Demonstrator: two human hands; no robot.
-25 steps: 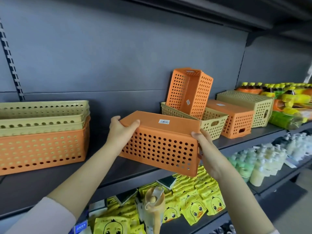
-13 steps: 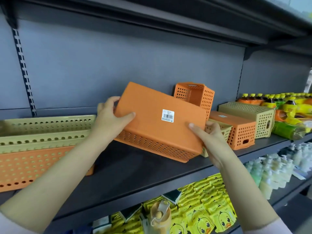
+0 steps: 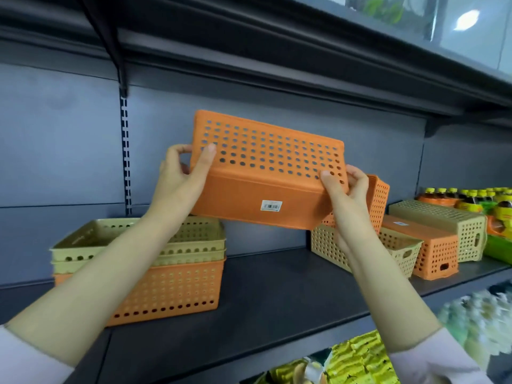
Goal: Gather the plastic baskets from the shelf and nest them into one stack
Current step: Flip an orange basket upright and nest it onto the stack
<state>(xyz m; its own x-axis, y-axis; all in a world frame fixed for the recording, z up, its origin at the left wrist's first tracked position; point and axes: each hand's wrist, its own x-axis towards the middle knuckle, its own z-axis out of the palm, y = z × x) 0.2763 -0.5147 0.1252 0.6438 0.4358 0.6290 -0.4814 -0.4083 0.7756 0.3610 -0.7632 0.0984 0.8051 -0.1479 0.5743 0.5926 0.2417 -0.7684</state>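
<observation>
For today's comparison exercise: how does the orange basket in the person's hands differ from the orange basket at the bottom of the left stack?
The held basket is in the air, tilted, base and barcode label showing; the stack's bottom basket sits upright on the shelf. The held basket nests nothing; the bottom one carries beige baskets. Both are orange and perforated.

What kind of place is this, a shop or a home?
Most likely a shop. The held basket carries a barcode sticker, and bottles stand in rows on long metal shelving.
</observation>
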